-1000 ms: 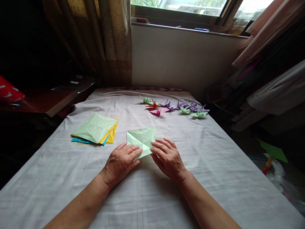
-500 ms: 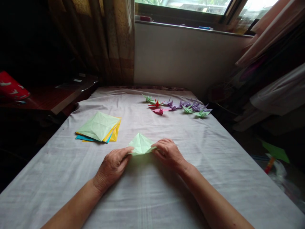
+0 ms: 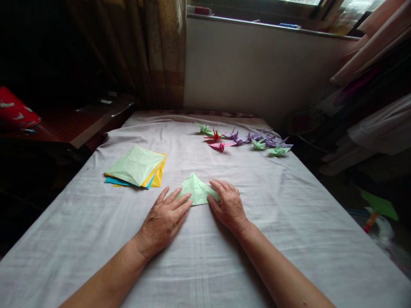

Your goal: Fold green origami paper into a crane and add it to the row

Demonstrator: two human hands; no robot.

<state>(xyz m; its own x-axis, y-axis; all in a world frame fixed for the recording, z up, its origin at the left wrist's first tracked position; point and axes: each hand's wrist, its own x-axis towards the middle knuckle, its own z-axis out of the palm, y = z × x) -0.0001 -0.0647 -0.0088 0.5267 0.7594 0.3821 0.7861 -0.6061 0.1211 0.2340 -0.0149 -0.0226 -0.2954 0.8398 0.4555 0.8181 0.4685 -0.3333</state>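
I see a table covered by a white cloth [image 3: 205, 265], with a stack of coloured paper squares [image 3: 136, 167] lying left of centre and a cluster of folded paper cranes [image 3: 247, 142] at the far edge, well apart from the hands. My left hand [image 3: 165, 220] lies flat with fingers spread, fingertips pressing the lower left edge of the folded light-green paper [image 3: 197, 190]. My right hand [image 3: 227, 205] lies flat, fingers together, on that triangle's right corner; neither hand grips anything.
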